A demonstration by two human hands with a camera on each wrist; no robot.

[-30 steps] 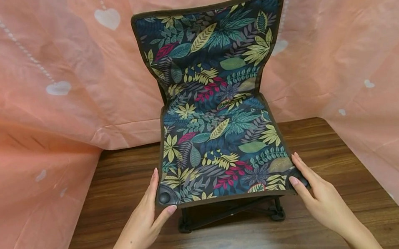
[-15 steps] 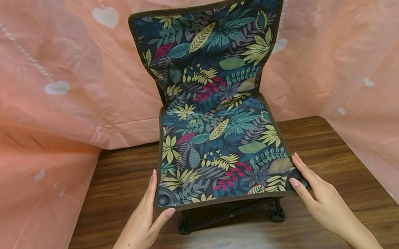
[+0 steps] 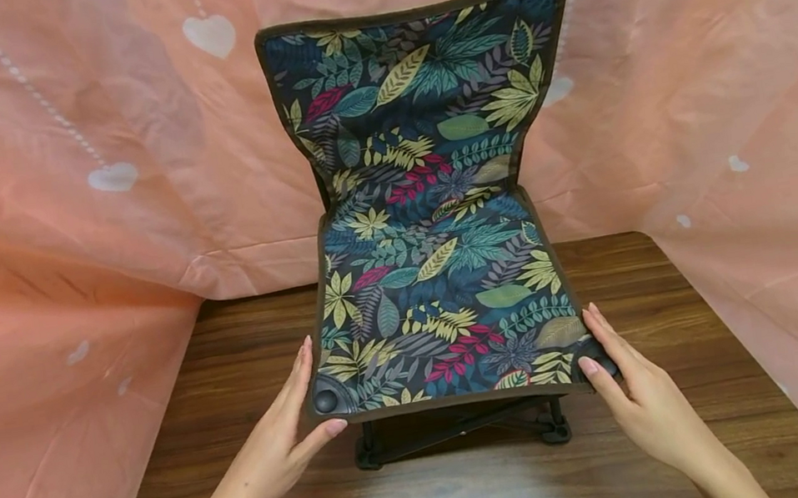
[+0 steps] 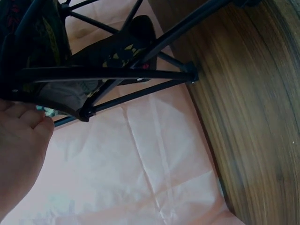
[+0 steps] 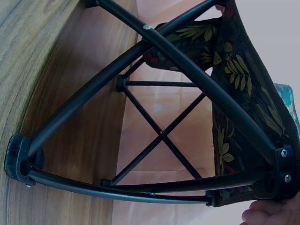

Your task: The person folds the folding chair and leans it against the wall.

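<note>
Your left hand (image 3: 274, 450) cups the near left corner of the little leafy chair (image 3: 436, 278), so it stays steady. The chair stands on the wooden table (image 3: 689, 379). Your right hand (image 3: 643, 406) pinches the right corner, keeping it level.

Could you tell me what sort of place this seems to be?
Probably a staged tabletop recording spot, not a lived-in room: a small folding chair stands on a wooden table, enclosed by a pink heart-printed backdrop sheet.
</note>
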